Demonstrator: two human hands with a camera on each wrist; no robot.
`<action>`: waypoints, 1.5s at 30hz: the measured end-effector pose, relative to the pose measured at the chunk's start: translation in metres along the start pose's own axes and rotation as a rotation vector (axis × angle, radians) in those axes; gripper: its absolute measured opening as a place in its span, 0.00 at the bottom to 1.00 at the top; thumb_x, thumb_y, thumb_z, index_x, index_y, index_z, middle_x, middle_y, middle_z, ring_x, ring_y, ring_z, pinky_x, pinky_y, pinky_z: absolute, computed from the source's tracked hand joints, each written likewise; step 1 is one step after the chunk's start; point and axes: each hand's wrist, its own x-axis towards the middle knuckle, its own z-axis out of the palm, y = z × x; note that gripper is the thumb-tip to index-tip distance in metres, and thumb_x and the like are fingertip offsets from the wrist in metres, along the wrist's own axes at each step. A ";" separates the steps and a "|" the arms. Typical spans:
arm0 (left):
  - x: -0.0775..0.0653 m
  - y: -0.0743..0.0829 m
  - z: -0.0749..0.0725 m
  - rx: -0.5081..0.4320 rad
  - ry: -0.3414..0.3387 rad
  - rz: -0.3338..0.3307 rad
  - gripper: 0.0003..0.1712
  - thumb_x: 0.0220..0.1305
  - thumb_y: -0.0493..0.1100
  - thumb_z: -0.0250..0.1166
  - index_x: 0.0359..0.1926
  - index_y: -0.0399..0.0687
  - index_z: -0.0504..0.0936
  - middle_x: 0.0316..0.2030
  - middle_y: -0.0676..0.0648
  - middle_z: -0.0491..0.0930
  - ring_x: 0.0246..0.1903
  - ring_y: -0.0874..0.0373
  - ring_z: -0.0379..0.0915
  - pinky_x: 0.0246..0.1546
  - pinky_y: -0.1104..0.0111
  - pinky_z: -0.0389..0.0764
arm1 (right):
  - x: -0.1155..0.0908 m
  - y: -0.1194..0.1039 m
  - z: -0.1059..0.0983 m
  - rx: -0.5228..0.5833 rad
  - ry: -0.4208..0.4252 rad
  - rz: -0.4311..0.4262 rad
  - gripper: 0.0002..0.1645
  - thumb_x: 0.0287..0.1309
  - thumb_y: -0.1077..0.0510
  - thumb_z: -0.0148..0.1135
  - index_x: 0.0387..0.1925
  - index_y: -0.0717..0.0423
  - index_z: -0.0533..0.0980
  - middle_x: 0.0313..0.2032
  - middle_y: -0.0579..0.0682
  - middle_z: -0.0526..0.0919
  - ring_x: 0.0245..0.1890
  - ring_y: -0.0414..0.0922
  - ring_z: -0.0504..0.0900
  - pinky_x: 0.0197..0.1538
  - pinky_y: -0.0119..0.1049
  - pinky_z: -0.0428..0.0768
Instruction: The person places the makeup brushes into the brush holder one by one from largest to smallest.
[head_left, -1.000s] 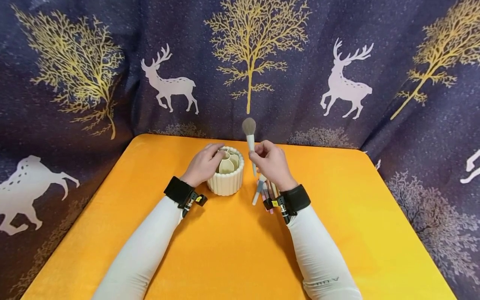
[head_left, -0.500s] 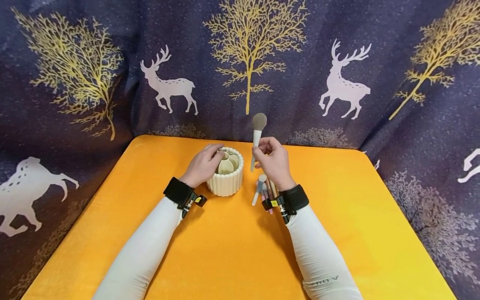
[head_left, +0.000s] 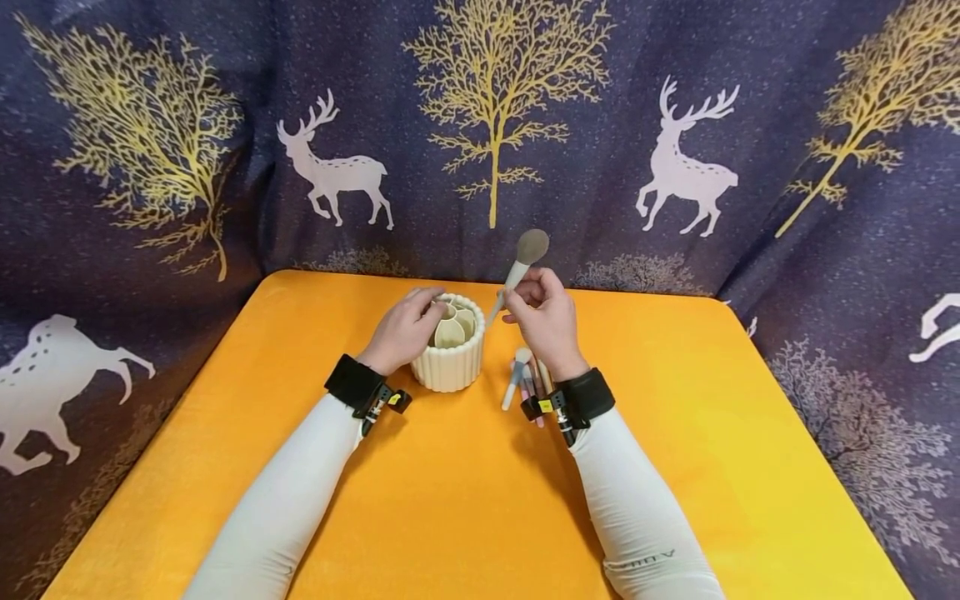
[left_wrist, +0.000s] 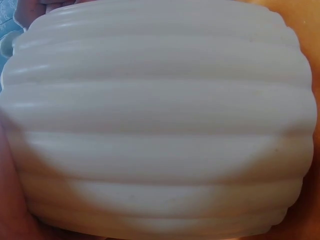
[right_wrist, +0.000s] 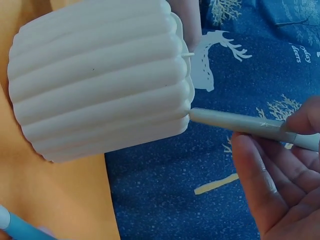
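Over the orange table (head_left: 450, 500), gripped a brush (head_left: 514, 277) between thumb and fingers of the right hand (head_left: 549, 325), tilted, grey bristles up and to the right, handle end down at the right rim of the ribbed cream holder (head_left: 447, 369). Could not tell touching from just apart at that rim. Saw the holder upright, with the left hand (head_left: 401, 329) curled round its left side, thumb over the rim, covering part of the compartments.

Noted loose brushes (head_left: 513, 387) lying beneath the right wrist, near the holder, partly blocked by the black wrist strap (head_left: 588, 395) and its small device; could not count them. Found a dark blue curtain (head_left: 585, 200) close behind, printed with yellow trees and white deer.

From the left wrist, made out mostly ribbed wall, with slivers of skin cut off at the left edge. From the right wrist, lost the bristles past the right edge. Could not see the holder's floor.
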 end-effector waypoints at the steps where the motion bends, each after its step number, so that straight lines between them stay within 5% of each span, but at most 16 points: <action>1: 0.000 0.000 0.000 0.000 0.001 0.000 0.34 0.90 0.58 0.48 0.83 0.44 0.72 0.75 0.39 0.74 0.71 0.41 0.74 0.73 0.43 0.73 | 0.000 0.000 0.000 0.004 0.004 -0.011 0.16 0.78 0.62 0.68 0.61 0.62 0.78 0.43 0.61 0.91 0.41 0.60 0.91 0.40 0.41 0.92; 15: 0.002 0.000 0.001 0.002 0.003 0.003 0.33 0.90 0.56 0.49 0.82 0.44 0.72 0.75 0.39 0.75 0.71 0.41 0.74 0.73 0.43 0.73 | -0.002 0.001 0.009 0.005 -0.021 -0.097 0.18 0.80 0.60 0.69 0.63 0.62 0.77 0.44 0.58 0.91 0.43 0.57 0.92 0.43 0.40 0.92; 23: 0.002 0.002 0.001 -0.006 0.002 -0.004 0.33 0.90 0.57 0.49 0.82 0.44 0.72 0.75 0.39 0.75 0.71 0.40 0.74 0.73 0.43 0.73 | -0.003 0.001 0.014 -0.025 -0.048 -0.094 0.18 0.79 0.60 0.70 0.63 0.62 0.78 0.44 0.58 0.92 0.44 0.64 0.91 0.46 0.54 0.92; 30: 0.002 0.000 0.001 0.001 0.011 -0.005 0.33 0.91 0.57 0.49 0.82 0.43 0.72 0.74 0.39 0.75 0.70 0.41 0.75 0.73 0.43 0.74 | -0.005 0.001 0.017 -0.125 -0.061 -0.103 0.18 0.79 0.58 0.70 0.63 0.61 0.78 0.43 0.55 0.93 0.39 0.64 0.91 0.41 0.36 0.89; 45: 0.002 -0.001 0.002 0.001 0.018 -0.004 0.33 0.90 0.56 0.49 0.82 0.43 0.73 0.73 0.40 0.76 0.69 0.42 0.75 0.72 0.43 0.74 | -0.006 0.003 0.020 -0.217 -0.078 -0.133 0.18 0.79 0.59 0.71 0.62 0.60 0.77 0.44 0.53 0.93 0.34 0.46 0.90 0.41 0.34 0.88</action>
